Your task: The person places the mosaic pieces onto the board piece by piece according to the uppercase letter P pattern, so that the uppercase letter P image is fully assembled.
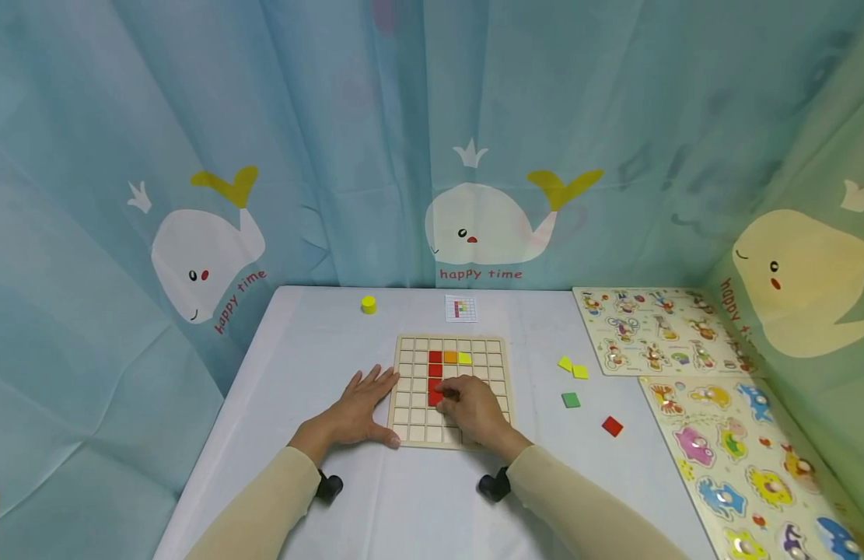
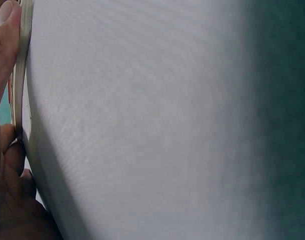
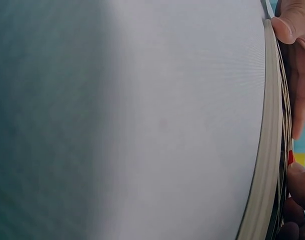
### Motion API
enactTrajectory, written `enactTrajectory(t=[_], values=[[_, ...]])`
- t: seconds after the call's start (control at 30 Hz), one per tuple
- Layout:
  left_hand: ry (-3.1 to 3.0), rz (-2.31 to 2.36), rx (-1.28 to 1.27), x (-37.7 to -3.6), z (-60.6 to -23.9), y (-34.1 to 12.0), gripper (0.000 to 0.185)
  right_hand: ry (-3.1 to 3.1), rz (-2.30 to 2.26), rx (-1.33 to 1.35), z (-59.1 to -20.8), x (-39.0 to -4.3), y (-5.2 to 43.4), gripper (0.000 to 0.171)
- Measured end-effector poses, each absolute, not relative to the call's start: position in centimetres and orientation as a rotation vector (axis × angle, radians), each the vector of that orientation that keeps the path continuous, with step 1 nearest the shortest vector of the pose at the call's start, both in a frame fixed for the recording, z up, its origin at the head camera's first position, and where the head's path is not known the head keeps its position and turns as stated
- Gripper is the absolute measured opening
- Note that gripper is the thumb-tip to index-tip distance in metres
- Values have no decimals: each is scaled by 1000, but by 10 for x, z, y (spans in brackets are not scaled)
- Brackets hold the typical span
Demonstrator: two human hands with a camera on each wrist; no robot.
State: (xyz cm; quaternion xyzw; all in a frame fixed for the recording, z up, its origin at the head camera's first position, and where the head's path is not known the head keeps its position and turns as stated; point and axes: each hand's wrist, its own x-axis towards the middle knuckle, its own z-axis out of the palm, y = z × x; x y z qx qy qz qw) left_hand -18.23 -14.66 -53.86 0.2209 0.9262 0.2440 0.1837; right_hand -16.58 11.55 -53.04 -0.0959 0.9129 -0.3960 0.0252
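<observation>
Here's the left hand (image 1: 358, 410), fingers spread, touching the left edge of the square pale-wood grid board (image 1: 410, 418); on that board, the right hand (image 1: 477, 408) curls its fingertips against the lowest square red tile (image 1: 433, 399), pinched or not, I can't tell.

We see soft, even light in the head view, faint shadows on the white bench (image 1: 418, 513), our wrist views dimmer, the board (image 3: 271, 100) looking bowed in the right one, dark green blur down one side of both.
</observation>
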Motion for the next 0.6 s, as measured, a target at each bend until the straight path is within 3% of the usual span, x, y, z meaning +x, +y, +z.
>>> enactTrajectory(t=[0.6], values=[[2608, 709, 628, -181, -535, -147, 126, 2828, -1170, -283, -528, -164, 113, 25]])
